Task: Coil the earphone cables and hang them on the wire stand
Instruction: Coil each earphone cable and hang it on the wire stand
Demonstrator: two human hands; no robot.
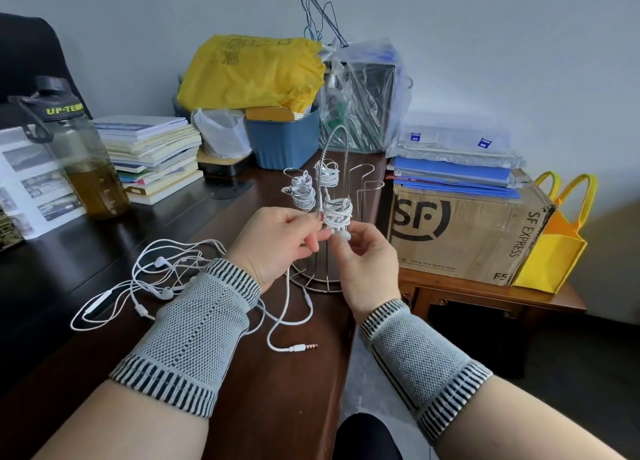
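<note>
I see the desk (284,383) first — dark, glossy wood, long and narrow, with the wire stand (325,224) near its right edge serving as my landmark. Right of the stand sits a creased cardboard box (467,234) printed with black letters, blue folders (453,175) stacked flat on it and a yellow tote bag (554,251) at its far side. Behind the stand are a crinkled yellow plastic bag (252,70) over a blue ribbed bin (284,141) and a clear plastic bag (363,92). Left of the stand lie a pile of books (152,154) and a smoky translucent bottle (76,148) of amber liquid.

The stand is thin bright metal, looped arms rising from a round base. Two white coiled earphones (304,189) hang on its upper arms. A third coiled bundle (337,213) is just in front of the stand; my right hand (363,255) pinches its lower end with curled fingers, while my left hand (277,245) pinches at its side, beside a thin upright wire. My hands hide the stand's lower middle. Left of the stand's base a tangle of loose white earphone cables (156,279) sprawls — one jack plug (304,347) points right, near my left wristband (194,335).
</note>
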